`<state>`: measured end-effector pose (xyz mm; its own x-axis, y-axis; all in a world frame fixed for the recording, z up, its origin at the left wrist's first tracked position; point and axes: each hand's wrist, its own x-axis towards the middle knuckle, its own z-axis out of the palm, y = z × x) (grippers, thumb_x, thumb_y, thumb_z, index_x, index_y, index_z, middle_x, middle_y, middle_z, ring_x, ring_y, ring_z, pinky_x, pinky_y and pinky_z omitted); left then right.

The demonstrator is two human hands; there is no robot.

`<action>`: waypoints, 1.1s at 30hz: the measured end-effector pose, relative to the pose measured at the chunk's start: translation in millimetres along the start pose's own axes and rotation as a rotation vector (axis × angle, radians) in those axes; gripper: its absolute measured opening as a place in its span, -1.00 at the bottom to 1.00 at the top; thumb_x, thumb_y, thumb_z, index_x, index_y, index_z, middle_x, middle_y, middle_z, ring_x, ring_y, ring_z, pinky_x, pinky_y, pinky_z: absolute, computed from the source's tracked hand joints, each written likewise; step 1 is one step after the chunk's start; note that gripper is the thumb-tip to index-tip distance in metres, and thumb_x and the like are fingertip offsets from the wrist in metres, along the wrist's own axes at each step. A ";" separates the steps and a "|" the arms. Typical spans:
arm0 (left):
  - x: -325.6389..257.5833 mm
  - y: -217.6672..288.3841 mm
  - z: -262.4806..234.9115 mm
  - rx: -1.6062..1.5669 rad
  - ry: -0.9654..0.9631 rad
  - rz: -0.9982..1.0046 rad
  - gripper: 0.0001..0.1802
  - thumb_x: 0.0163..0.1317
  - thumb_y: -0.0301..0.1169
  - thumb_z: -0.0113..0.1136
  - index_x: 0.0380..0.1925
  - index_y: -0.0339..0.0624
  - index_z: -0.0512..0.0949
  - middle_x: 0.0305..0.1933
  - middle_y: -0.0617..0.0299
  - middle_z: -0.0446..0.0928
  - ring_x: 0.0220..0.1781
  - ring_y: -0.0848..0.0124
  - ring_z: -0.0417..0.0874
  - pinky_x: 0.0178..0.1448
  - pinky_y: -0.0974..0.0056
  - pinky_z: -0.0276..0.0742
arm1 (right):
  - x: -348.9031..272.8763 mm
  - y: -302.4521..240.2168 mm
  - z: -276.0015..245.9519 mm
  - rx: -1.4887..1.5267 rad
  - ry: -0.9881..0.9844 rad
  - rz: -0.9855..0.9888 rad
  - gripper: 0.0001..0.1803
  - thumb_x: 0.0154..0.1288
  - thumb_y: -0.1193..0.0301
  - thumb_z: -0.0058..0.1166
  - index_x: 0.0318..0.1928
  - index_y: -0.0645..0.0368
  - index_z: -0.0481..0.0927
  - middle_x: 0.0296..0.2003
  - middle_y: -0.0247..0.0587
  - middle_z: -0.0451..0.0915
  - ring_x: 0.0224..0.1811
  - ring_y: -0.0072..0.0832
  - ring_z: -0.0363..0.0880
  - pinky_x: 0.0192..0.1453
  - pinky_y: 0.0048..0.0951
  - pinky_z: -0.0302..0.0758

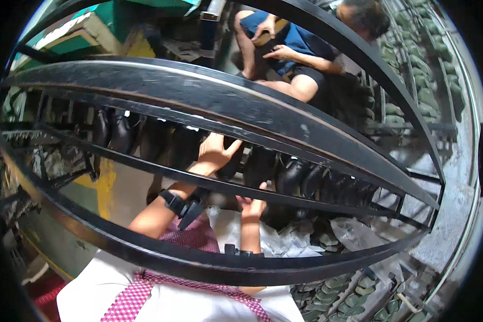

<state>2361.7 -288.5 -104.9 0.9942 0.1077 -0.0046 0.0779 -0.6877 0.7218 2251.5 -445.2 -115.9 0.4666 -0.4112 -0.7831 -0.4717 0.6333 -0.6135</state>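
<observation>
A row of glossy black shoes (290,175) stands in a dark metal rack (161,86). My left hand (218,152) reaches between the rack's bars among these shoes, with thumb and fingers spread. Its fingertips pass under the upper bar's edge, so whether they touch a shoe is hidden. Lower and to the right, my right hand (251,206) is held below the row, partly covered by the thin lower rail (209,182). Its fingers are apart and I see nothing in them. Dark bands circle both my wrists.
Beyond the rack sits a person (300,45) with bent bare legs. Olive-green shoe-shaped pieces (424,80) fill racks at the right; more green pieces (338,298) lie lower right, near clear plastic bags (359,239). The rack's curved front bar (198,265) crosses before my body.
</observation>
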 end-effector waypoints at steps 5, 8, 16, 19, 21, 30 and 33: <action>-65.2 -30.4 -73.6 -0.377 0.195 -0.020 -0.68 0.09 -0.41 0.03 -0.12 -0.22 0.42 -0.09 0.02 0.46 -0.05 0.12 0.48 0.02 0.24 0.40 | -14.0 40.4 -26.0 -0.546 -0.082 -0.221 -0.73 0.13 0.28 0.07 -0.17 0.09 0.43 -0.44 -0.29 0.48 -0.44 -0.46 0.49 -0.42 -0.38 0.55; -102.0 -97.6 -127.5 -0.160 0.377 -0.097 -0.72 0.06 -0.58 -0.05 -0.17 -0.31 0.43 -0.16 -0.09 0.46 -0.08 0.02 0.47 0.02 0.20 0.39 | -77.5 39.5 30.7 -0.987 -0.464 -0.721 -0.50 0.01 0.20 0.17 -0.09 0.25 0.44 -0.19 -0.10 0.47 -0.14 -0.38 0.46 -0.11 -0.44 0.39; -44.0 -190.6 -235.1 0.327 0.438 -0.041 -0.25 0.03 -0.10 0.12 0.19 -0.12 0.11 0.31 -0.09 -0.11 0.27 -0.05 0.06 0.27 0.05 0.06 | -71.2 42.9 180.1 -1.489 -0.439 -1.645 -0.17 -0.19 -0.12 0.15 0.11 0.02 0.34 0.05 0.21 0.25 0.18 0.05 0.13 0.25 0.01 0.02; -14.8 -212.9 -251.8 0.463 0.496 0.130 -0.17 -0.10 -0.05 0.23 0.17 -0.10 0.14 0.24 -0.15 0.00 0.23 -0.09 0.10 0.28 -0.04 0.04 | -62.2 56.9 212.0 -1.608 -0.318 -1.678 -0.20 -0.17 -0.16 0.12 0.06 0.05 0.41 -0.02 0.19 0.33 0.08 0.06 0.24 0.21 0.03 0.09; -2.8 -221.0 -256.7 0.463 0.405 0.194 -0.37 -0.19 -0.08 0.31 -0.10 -0.17 0.45 0.08 -0.11 0.23 0.14 -0.06 0.22 0.27 -0.05 0.06 | -65.8 58.0 227.9 -1.624 -0.380 -1.609 -0.26 -0.16 -0.16 0.13 0.00 0.04 0.47 0.01 0.14 0.34 0.15 0.07 0.17 0.24 0.04 0.03; 41.7 -234.1 -271.7 0.566 -0.119 0.415 -0.33 -0.12 0.26 0.03 -0.33 -0.13 0.59 -0.28 0.01 0.51 -0.08 0.17 0.46 0.13 0.12 0.18 | -66.4 64.6 258.8 -1.849 -0.448 -1.274 -0.28 -0.16 -0.23 0.06 -0.17 0.10 0.56 -0.22 -0.01 0.53 -0.07 -0.13 0.45 0.07 -0.19 0.29; 47.2 -248.0 -264.8 0.578 -0.140 0.408 -0.27 -0.13 0.28 0.03 -0.66 -0.30 0.59 -0.59 0.01 0.52 -0.40 0.14 0.56 -0.16 0.16 0.43 | -71.6 75.5 257.3 -1.868 -0.499 -1.320 -0.37 -0.15 -0.19 0.07 -0.27 0.11 0.58 -0.38 -0.05 0.56 -0.23 -0.14 0.51 -0.09 -0.22 0.36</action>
<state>2369.6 77.3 -100.8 0.9496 -0.3054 0.0706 -0.3134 -0.9275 0.2037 2374.9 -199.3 -80.0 0.9193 0.3692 -0.1360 0.3395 -0.9191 -0.1999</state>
